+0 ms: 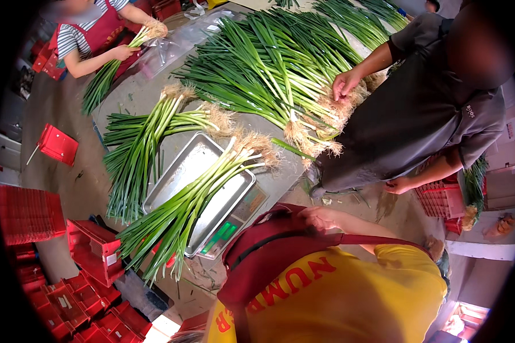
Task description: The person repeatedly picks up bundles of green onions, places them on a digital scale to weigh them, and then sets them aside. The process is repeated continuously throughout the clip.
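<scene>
My right hand [319, 218] is at the upper edge of my dark red apron [263, 240]; its fingers are too indistinct to show what they hold, if anything. My left hand does not show. In front of me, a bunch of green onions [197, 197] lies slantwise across a metal tray [183, 166], roots at the upper right and leaves hanging over the near left edge. The tray rests on a scale with a green-lit display [220, 237]. Beyond it, another bunch of green onions [149, 134] lies on the table, leaves drooping over its edge.
A large pile of green onions [280, 63] covers the far table. A person in dark clothes [406, 108] reaches to its roots at right. At far left, a person in a striped shirt [100, 26] holds a bunch. Red crates [28, 211] stand stacked at left.
</scene>
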Tool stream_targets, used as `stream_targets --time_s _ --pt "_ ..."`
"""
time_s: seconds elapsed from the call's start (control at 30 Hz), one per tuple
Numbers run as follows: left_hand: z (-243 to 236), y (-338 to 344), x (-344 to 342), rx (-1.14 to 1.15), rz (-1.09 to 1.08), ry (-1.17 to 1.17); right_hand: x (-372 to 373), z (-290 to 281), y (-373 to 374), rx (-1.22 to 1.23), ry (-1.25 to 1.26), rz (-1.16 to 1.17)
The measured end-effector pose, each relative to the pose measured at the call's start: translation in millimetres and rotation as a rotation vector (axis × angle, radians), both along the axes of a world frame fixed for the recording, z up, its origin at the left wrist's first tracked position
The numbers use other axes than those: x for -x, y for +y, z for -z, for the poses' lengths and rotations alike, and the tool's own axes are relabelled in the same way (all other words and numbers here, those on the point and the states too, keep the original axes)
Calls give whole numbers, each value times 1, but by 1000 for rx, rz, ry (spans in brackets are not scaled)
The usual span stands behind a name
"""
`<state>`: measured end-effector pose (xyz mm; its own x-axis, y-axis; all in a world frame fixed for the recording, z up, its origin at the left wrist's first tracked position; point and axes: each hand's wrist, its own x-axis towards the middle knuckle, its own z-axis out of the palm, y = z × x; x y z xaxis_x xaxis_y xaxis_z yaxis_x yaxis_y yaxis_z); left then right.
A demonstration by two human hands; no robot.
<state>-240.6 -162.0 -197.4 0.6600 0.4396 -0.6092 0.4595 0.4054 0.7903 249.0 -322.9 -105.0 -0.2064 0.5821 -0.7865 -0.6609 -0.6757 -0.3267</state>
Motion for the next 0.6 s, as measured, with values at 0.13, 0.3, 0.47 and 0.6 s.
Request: stream_targets --time_s 0.13,0.3,0.47,0.6 --pt "4 -13 -4 -123 18 229 -20 18 2 105 -662 -177" --pt "15 -16 -6 -231 59 392 -66 21 -2 -38 -1322 -455" --pt "14 -30 -3 -264 97 498 -42 -48 63 -339 293 599" --pt "14 -44 -12 -255 113 554 -27 -98 90 -596 362 643"
